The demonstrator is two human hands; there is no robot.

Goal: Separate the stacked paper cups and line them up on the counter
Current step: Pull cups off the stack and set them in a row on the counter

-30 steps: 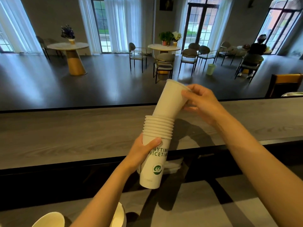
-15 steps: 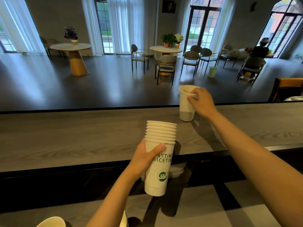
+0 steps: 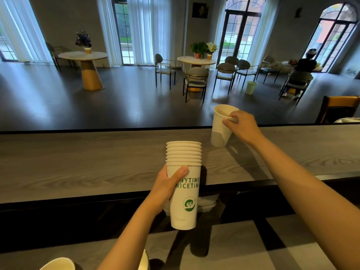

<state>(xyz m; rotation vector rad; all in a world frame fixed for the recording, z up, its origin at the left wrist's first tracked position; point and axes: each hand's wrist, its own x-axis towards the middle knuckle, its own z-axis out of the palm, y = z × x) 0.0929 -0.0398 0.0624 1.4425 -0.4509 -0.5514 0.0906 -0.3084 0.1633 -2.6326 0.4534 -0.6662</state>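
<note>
We have the stack of paper cups [image 3: 184, 184] in our left hand [image 3: 165, 190], fingers wrapped round the outermost cup and the thumb pressed across its front just under the rims. It is a tall white stack, held upright in the air at the near edge of the counter [image 3: 78, 162] — its base hangs below that edge, its rims rise above it. A tight band of rolled lips shows at the top, one nested inside the next. On the outer cup we read green lettering, "NYTIME" over "NICETIME", partly covered by the thumb, and a round green logo lower down.

Beyond the stack and to its right, our right hand [image 3: 241, 126] pinches the single cup [image 3: 222, 127] by its rim, one fingertip hooked inside the mouth. That cup is plain white on the side we see, tilted with its mouth leaning towards us and to the right, its base down on the counter — whether it sits flat we cannot tell.

The counter is a long grey wood-grain top with a dark edge, and both arms throw shadows across it. Below the stack, at the bottom of the view, another white rim [image 3: 58, 265] peeks in.

Past the counter the room opens out: dark glossy floor, tall windows with sheer curtains, a round table [image 3: 83, 55] with purple flowers far left of the stack, a second round table [image 3: 196, 60] with potted plants and chairs straight beyond it, and a seated person [image 3: 304, 65] far right.
</note>
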